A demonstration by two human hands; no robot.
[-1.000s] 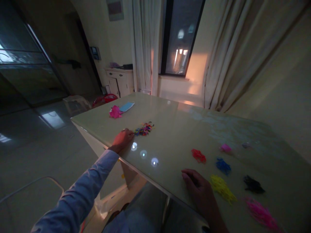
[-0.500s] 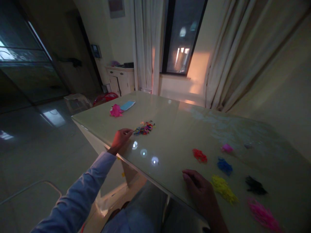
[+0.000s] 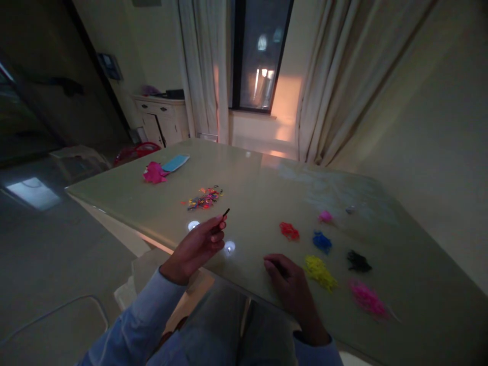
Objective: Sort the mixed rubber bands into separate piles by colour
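My left hand (image 3: 202, 245) is raised over the near part of the table, its fingertips pinching a small black band (image 3: 226, 212). Behind it lies a pile of mixed coloured bands (image 3: 205, 199). My right hand (image 3: 287, 282) rests at the table's near edge with its fingers curled in; whether anything is inside is hidden. Just right of it is a yellow pile (image 3: 320, 272). Beyond are a red pile (image 3: 289, 231) and a blue pile (image 3: 322, 241). Farther right sit a black pile (image 3: 359, 261) and a pink pile (image 3: 368, 298).
On the glossy table (image 3: 244, 178), a crumpled pink item (image 3: 155, 173) and a blue mask (image 3: 176, 162) lie at the far left. A small pink item (image 3: 325, 216) and a clear scrap (image 3: 350, 209) are behind the sorted piles. A red chair (image 3: 139, 151) stands beyond the left edge.
My left hand has left the mixed pile and moved right and nearer, now with a black band in its fingertips. The view has turned to the right; my right hand keeps its curled pose.
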